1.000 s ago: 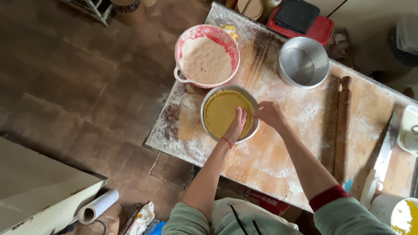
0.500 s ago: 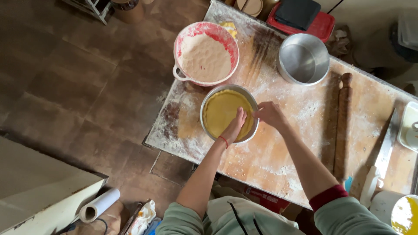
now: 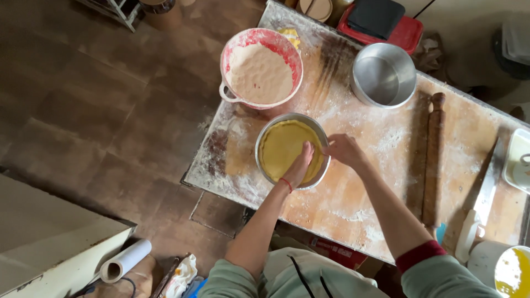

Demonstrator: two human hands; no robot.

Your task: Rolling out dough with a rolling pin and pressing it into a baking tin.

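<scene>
Dough lines our round tin mid-frame; left hand presses it, fingers flat, while right hand, fingers curled, steadies the rim.

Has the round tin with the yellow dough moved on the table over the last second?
No. The dough-lined tin sits just below the red-rimmed flour bowl, as before; the left hand presses inside it and the right hand stays at its rim.

Dull metal pan; matt yellow dough; floury, worn wooden table
</scene>
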